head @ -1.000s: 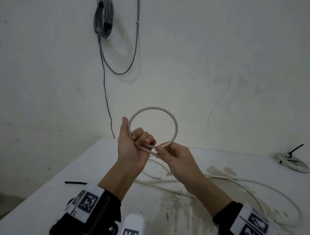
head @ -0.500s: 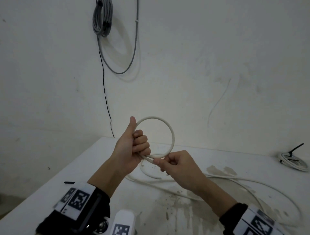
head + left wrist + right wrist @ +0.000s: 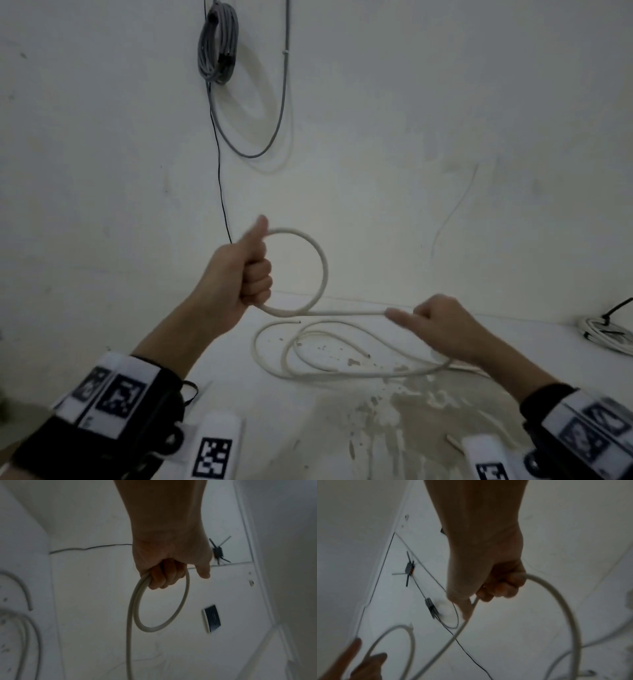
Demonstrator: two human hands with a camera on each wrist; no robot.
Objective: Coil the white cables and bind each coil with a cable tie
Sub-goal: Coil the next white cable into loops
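My left hand [image 3: 250, 274] is raised above the table, fist curled round a white cable [image 3: 322, 270], thumb up. One round loop of it stands to the right of the fist, seen as the loop [image 3: 164, 620] below the curled fingers in the left wrist view. From the loop's bottom the cable runs straight right to my right hand [image 3: 431, 322], which holds it with curled fingers, index finger stretched along it [image 3: 469, 609]. The slack cable [image 3: 342, 370] lies in loose curves on the white table [image 3: 102, 342] beneath both hands.
A bound white cable coil [image 3: 606, 332] with a black tie sits at the table's far right edge. A grey cable bundle [image 3: 217, 41] hangs on the wall, with a thin black wire [image 3: 219, 171] dropping behind the table. Stains mark the tabletop [image 3: 394, 404] near me.
My right hand has slid right along the cable, away from the left fist, drawing a straight stretch out. The loop in the left hand stays about the same size.
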